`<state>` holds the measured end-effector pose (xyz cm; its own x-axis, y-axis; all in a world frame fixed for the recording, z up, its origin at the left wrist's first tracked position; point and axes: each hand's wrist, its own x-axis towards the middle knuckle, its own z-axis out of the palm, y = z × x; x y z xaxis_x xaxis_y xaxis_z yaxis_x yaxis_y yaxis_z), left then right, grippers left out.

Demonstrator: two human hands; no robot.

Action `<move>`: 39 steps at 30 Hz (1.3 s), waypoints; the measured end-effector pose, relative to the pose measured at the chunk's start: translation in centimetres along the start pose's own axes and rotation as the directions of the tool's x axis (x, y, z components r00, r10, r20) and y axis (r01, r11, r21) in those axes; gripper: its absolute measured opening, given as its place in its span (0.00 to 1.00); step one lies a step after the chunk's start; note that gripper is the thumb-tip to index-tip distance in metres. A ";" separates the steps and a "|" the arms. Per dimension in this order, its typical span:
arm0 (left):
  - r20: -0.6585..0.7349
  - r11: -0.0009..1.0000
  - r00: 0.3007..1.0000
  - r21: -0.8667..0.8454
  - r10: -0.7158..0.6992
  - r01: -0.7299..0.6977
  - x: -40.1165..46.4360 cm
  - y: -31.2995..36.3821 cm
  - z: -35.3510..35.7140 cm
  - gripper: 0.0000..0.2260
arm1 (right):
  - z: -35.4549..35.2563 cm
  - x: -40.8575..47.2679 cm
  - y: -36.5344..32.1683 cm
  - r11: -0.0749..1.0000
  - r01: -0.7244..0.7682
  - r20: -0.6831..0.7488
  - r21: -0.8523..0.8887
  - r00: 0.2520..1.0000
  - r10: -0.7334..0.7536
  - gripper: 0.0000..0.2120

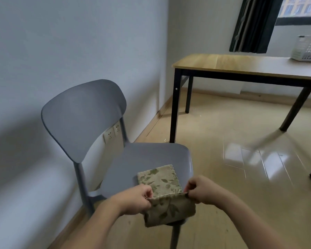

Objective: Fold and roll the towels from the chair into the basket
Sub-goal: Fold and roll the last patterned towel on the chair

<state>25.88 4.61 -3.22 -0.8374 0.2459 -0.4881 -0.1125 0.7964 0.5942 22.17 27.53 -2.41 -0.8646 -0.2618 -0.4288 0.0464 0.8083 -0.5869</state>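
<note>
A small beige towel with green leaf print hangs in front of the grey chair's seat. My left hand pinches its upper left corner and my right hand pinches its upper right corner, the top edge stretched between them. A second towel of the same print lies flat on the seat's front part, just behind the held one. The white perforated basket stands on the wooden table at the far right.
The chair stands against the wall on the left, with wall sockets behind its backrest. The table has black legs just beyond the chair. Glossy floor lies open to the right. A dark curtain hangs by the window.
</note>
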 end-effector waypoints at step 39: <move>-0.791 0.895 0.449 0.272 0.417 -0.354 5.5 -1.6 -2.9 0.09 | -0.4 9.2 -2.4 0.835 0.524 -0.551 -0.167 0.652 -0.520 0.10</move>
<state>19.90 3.14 -5.00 -0.8453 0.0056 0.5342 0.3406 0.7760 0.5309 13.91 23.34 -4.68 -0.8639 -0.3004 0.4043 -0.4984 0.6259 -0.5999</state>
